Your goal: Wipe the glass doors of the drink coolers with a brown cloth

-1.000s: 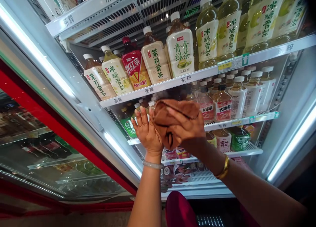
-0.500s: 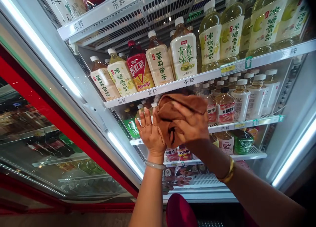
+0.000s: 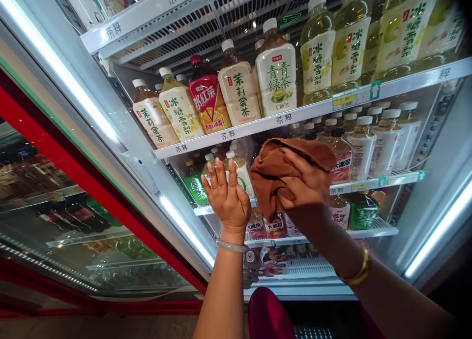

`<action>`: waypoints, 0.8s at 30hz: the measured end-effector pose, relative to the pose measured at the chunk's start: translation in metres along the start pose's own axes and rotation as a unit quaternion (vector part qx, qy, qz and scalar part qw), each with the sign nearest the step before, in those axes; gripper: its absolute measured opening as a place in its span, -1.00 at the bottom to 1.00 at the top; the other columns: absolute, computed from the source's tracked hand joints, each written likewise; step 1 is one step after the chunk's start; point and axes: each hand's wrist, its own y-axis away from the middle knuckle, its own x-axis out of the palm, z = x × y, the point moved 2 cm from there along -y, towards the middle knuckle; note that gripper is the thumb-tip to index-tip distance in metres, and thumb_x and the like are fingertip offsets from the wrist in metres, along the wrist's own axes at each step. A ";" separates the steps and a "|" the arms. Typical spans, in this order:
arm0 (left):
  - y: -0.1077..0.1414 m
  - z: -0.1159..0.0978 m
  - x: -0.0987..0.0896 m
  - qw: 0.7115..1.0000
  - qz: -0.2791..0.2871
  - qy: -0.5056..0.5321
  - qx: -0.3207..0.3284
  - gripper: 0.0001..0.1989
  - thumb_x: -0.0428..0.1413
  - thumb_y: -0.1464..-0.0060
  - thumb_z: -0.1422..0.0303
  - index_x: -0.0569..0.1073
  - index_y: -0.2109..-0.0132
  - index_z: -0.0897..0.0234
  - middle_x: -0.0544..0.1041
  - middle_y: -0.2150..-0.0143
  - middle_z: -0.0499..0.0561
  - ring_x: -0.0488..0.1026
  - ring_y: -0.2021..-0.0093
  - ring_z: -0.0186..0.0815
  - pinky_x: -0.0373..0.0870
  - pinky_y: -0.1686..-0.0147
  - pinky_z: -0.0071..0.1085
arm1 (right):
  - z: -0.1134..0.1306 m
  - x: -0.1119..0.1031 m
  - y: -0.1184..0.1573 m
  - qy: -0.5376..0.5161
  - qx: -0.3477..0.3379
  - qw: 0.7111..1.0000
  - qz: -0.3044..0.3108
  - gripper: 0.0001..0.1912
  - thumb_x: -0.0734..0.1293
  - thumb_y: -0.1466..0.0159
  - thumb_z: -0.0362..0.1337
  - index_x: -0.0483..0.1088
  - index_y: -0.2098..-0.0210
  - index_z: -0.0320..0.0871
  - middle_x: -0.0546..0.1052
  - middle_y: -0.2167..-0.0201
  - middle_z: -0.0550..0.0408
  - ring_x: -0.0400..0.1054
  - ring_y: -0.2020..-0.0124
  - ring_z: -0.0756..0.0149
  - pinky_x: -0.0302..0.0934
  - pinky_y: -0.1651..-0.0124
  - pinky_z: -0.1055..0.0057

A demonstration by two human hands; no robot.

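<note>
My left hand point(image 3: 229, 199) is raised, palm turned away from me, its fingers stretched out and holding nothing. It is in front of the lower-left bottles, one of them a green-labelled tea bottle point(image 3: 196, 189). Whether the palm rests on a glass pane I cannot tell. My right hand point(image 3: 308, 181) grips a bunched brown cloth point(image 3: 271, 179), fingers spread over it and pressing it forward. The cloth covers part of the middle shelf's bottles. Just right of it stands a dark-capped bottle with a red and white label point(image 3: 341, 157).
A drinks cooler fills the view. Its upper shelf edge point(image 3: 254, 127) carries a row of tea and pear-drink bottles, among them a green tea bottle point(image 3: 276, 73). Lower shelves hold more bottles. A red frame point(image 3: 110, 191) runs diagonally at left, beside another glass-fronted cooler point(image 3: 73, 216).
My right hand and the brown cloth have moved right, away from my left hand, uncovering bottles behind. My left hand has stayed almost in place.
</note>
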 end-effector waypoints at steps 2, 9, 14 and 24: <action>0.000 0.001 -0.001 1.000 0.005 0.000 -0.004 -0.41 -0.18 -0.42 0.35 0.03 -0.53 0.13 0.01 -0.58 0.04 -0.15 -0.59 -0.17 -0.27 -0.55 -0.01 | 0.019 0.006 0.004 -0.013 -0.038 0.999 0.022 -0.79 0.30 -0.37 -0.33 0.59 0.27 0.02 0.54 -0.23 0.14 0.47 -0.05 0.12 0.20 -0.30 0.00; 0.000 0.001 0.000 1.000 0.003 -0.007 0.004 -0.39 -0.17 -0.40 0.38 0.02 -0.53 0.16 -0.02 -0.59 0.04 -0.16 -0.59 -0.16 -0.27 -0.55 0.00 | -0.003 -0.016 0.074 -0.017 -0.097 0.990 0.104 -0.82 0.37 -0.32 -0.38 0.58 0.22 0.04 0.67 0.20 0.19 0.48 0.24 0.26 0.31 -0.04 0.26; 0.000 0.000 0.000 1.000 0.003 -0.004 0.001 -0.38 -0.16 -0.40 0.39 0.02 -0.53 0.17 -0.04 -0.60 0.03 -0.18 -0.60 -0.16 -0.29 -0.55 -0.02 | 0.001 -0.009 0.023 -0.015 -0.047 0.998 0.037 -0.83 0.33 -0.36 -0.32 0.59 0.29 -0.07 0.60 -0.14 -0.03 0.51 -0.03 0.06 0.20 -0.30 0.02; 0.000 0.000 -0.002 1.000 0.005 -0.012 0.005 -0.38 -0.16 -0.39 0.39 0.02 -0.53 0.16 -0.01 -0.59 0.07 -0.16 -0.59 -0.15 -0.24 -0.55 0.03 | 0.005 -0.009 0.072 -0.014 -0.103 0.988 0.117 -0.75 0.31 -0.34 -0.41 0.59 0.18 0.05 0.68 0.13 0.17 0.49 0.18 0.23 0.31 -0.14 0.21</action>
